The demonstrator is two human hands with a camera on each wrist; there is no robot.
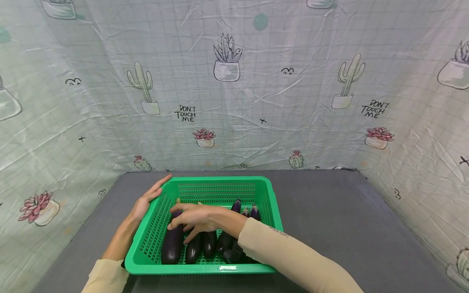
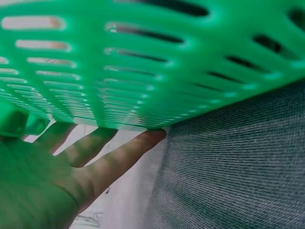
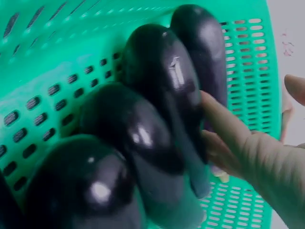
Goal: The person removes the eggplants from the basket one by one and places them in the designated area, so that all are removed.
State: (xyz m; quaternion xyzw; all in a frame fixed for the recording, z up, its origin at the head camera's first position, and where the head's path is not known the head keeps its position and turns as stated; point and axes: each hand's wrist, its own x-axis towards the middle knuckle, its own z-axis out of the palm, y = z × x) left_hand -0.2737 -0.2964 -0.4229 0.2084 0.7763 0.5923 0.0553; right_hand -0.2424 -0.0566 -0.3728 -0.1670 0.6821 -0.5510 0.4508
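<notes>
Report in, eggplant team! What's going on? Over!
Left hand against the green basket. Right hand over the eggplants, fingers spread. Eggplants lying close together inside. Nothing else visibly in the way.

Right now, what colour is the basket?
The basket is bright green, clearest in the head view.

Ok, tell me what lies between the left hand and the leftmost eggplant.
The perforated side wall of the green basket stands between the left hand and the leftmost eggplant; the head view shows it.
</notes>
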